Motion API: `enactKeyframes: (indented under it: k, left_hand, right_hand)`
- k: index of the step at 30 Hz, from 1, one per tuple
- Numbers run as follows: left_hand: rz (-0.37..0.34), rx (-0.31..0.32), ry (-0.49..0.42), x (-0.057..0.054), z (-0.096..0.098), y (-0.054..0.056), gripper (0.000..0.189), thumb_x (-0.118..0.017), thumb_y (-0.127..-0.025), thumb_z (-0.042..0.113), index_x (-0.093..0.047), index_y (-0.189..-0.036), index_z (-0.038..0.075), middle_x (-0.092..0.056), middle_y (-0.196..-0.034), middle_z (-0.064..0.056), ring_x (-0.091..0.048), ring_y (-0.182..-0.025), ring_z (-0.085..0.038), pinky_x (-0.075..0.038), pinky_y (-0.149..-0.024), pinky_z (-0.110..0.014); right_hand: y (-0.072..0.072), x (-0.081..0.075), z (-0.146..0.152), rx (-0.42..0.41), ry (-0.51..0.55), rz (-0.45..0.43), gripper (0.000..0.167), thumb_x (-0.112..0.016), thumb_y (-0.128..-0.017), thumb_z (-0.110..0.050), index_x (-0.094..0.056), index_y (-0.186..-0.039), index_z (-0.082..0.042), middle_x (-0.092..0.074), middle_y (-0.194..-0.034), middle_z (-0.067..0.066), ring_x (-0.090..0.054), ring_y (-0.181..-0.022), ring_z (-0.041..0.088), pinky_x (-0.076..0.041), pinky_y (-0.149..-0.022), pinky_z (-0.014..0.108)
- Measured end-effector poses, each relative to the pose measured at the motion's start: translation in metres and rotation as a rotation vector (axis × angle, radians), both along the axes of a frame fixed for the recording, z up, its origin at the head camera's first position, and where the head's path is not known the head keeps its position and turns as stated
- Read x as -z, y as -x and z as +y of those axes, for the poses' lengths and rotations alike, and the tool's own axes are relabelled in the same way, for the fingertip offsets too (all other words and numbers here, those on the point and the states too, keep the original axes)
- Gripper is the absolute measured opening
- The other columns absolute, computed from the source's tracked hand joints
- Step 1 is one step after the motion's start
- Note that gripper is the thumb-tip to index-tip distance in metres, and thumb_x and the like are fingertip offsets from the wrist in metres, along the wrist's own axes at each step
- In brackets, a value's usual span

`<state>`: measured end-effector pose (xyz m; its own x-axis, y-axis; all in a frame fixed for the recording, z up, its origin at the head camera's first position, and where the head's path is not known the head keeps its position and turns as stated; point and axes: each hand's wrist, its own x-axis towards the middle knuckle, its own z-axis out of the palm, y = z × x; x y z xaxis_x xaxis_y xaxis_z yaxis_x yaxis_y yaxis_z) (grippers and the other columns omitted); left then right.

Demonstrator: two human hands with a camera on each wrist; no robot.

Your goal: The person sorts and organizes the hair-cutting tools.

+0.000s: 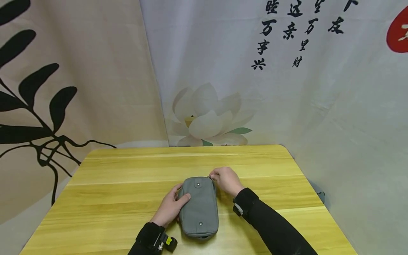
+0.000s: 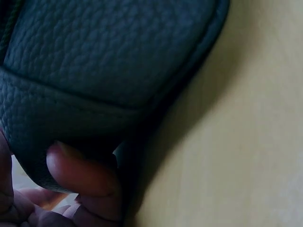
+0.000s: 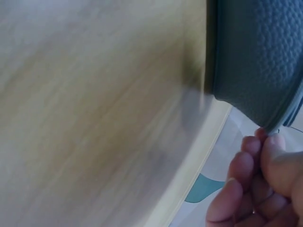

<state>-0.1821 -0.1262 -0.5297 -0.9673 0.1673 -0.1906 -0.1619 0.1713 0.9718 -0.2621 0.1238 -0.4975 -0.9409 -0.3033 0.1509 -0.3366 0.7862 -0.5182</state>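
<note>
A grey pebbled-leather zip pouch [image 1: 199,209] with two snap studs on its upper face lies near the middle of the table's front part. My left hand [image 1: 170,207] grips its left side, the thumb on the upper face and the other fingers along the edge. In the left wrist view, fingertips [image 2: 80,172] press against the pouch's side [image 2: 109,61]. At the top right corner my right hand [image 1: 227,180] pinches a small zipper pull [image 1: 209,177] between thumb and fingertips. The right wrist view shows the pinching fingers [image 3: 241,163] at the pouch's corner [image 3: 265,113]; the pull itself is mostly hidden there.
The pouch lies on a yellow wood-grain table [image 1: 127,198] with rounded far corners. Behind the table hangs a printed cloth [image 1: 207,71] with a lotus and black characters. A beige cloth [image 1: 105,78] with dark leaves hangs on the left.
</note>
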Motion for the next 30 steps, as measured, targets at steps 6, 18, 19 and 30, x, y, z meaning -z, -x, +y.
enactKeyframes:
  k: [6, 18, 19, 30]
  left_hand:
    - [0.009, -0.009, -0.011, -0.001, 0.0, -0.001, 0.07, -0.068, -0.107, 0.032, -0.037, -0.164, 0.006, -0.061, -0.149, -0.027, -0.065, -0.13, -0.037, -0.058, -0.101, -0.052]
    - [0.002, -0.027, -0.006, -0.001, 0.002, -0.001, 0.066, -0.066, -0.107, 0.03, -0.039, -0.162, 0.005, -0.062, -0.147, -0.028, -0.067, -0.129, -0.036, -0.058, -0.098, -0.05]
    - [0.0, -0.028, -0.01, -0.001, 0.002, -0.001, 0.065, -0.066, -0.107, 0.029, -0.04, -0.161, 0.005, -0.063, -0.146, -0.027, -0.067, -0.127, -0.036, -0.059, -0.098, -0.049]
    - [-0.014, -0.029, -0.009, -0.004, 0.003, -0.001, 0.069, -0.066, -0.107, 0.038, -0.04, -0.162, 0.006, -0.066, -0.141, -0.024, -0.069, -0.122, -0.032, -0.058, -0.097, -0.048]
  right_hand:
    - [-0.006, 0.001, 0.004, 0.015, 0.03, -0.03, 0.015, -0.07, -0.104, -0.015, -0.083, -0.1, -0.018, -0.081, -0.098, -0.001, -0.075, -0.09, 0.015, -0.06, -0.08, 0.035]
    - [-0.022, 0.003, 0.017, 0.001, 0.036, -0.006, 0.014, -0.07, -0.104, -0.014, -0.083, -0.102, -0.017, -0.081, -0.099, -0.002, -0.075, -0.09, 0.012, -0.06, -0.08, 0.034]
    - [-0.023, 0.004, 0.018, -0.006, 0.028, 0.01, 0.014, -0.07, -0.104, -0.014, -0.083, -0.102, -0.018, -0.082, -0.099, -0.003, -0.076, -0.091, 0.013, -0.061, -0.081, 0.034]
    - [-0.024, 0.008, 0.027, -0.122, 0.02, 0.039, 0.013, -0.068, -0.106, -0.013, -0.08, -0.108, -0.016, -0.081, -0.103, -0.001, -0.076, -0.095, 0.015, -0.061, -0.084, 0.033]
